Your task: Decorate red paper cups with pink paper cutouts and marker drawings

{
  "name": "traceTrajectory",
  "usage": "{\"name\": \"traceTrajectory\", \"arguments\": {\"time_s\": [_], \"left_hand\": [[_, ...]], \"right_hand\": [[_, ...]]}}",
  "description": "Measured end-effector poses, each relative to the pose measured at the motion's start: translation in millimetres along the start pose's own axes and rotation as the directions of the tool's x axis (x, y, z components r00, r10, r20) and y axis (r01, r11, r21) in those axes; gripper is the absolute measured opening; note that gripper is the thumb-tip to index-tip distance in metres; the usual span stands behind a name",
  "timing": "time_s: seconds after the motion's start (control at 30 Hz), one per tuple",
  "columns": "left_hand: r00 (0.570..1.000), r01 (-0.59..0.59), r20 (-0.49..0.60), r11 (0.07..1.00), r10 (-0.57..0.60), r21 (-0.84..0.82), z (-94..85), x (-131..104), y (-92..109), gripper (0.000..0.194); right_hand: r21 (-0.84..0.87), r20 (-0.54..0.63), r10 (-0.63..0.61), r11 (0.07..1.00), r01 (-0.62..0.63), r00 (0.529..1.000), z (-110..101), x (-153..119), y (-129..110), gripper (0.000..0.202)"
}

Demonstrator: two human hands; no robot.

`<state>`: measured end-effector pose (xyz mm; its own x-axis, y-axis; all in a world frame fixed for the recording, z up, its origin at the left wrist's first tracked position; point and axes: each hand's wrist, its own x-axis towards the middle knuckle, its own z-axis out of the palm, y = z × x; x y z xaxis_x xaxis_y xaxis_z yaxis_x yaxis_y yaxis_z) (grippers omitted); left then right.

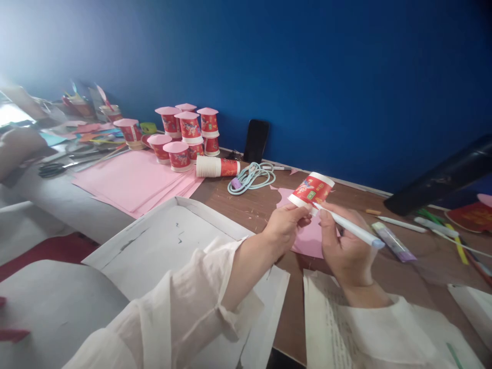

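Note:
My left hand (286,225) is closed on the white rim of a red paper cup (317,189), which is tilted above the brown table (215,202). In my right hand (346,246) is a white pen (349,225) with a blue end, its tip touching or very near the side of the cup by the rim. Beneath both hands lies a cut piece of pink paper (307,238). Left of the hands, a light blue coiled cord (251,179) lies beside a stack of nested paper cups (217,167) on its side.
Red cups with pink paper tops (190,128) stand by the blue wall behind pink sheets (130,179). A black phone (256,141) leans there. A white tray (177,205) is front left, a glue stick (394,243) right. Another person's hand (23,148) shows far left.

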<state>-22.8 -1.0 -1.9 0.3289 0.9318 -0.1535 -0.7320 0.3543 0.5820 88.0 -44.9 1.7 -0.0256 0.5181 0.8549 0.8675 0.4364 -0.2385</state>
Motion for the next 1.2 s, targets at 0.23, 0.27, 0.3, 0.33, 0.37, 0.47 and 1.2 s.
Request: {"name": "traceTrajectory", "arguments": {"time_s": [0.23,0.27,0.3,0.33,0.37,0.47,1.2], "left_hand": [[1.000,0.009,-0.009,0.999,-0.009,-0.034,0.8,-1.5,0.9,0.032],[1.000,0.008,-0.008,0.999,-0.008,-0.038,1.0,-1.6,0.8,0.032],[1.000,0.006,-0.007,0.999,-0.006,-0.044,1.2,-1.7,0.6,0.032],[1.000,0.005,-0.007,0.999,-0.005,-0.050,1.5,-1.9,0.5,0.033],[1.000,0.004,-0.008,0.998,-0.005,-0.055,1.8,-2.0,0.3,0.032],[1.000,0.013,-0.016,0.998,-0.014,-0.064,2.8,-2.9,0.6,0.030],[0.992,0.082,-0.094,0.994,-0.089,-0.070,2.5,-2.2,4.6,0.024]], "right_hand": [[-0.003,-0.002,0.010,1.000,-0.010,1.000,-0.1,1.0,-1.9,0.019],[-0.005,-0.003,0.013,1.000,-0.013,1.000,-0.1,1.1,-1.8,0.019],[-0.006,-0.005,0.015,1.000,-0.015,1.000,0.0,1.0,-1.7,0.019],[-0.006,-0.007,0.016,1.000,-0.017,1.000,0.2,0.9,-1.5,0.019],[-0.005,-0.009,0.016,1.000,-0.016,1.000,0.3,0.8,-1.3,0.019],[-0.004,-0.012,0.011,1.000,-0.011,1.000,0.8,0.5,-0.9,0.018],[-0.031,-0.021,0.005,1.000,-0.005,1.000,-0.6,1.0,-1.1,0.017]]}}
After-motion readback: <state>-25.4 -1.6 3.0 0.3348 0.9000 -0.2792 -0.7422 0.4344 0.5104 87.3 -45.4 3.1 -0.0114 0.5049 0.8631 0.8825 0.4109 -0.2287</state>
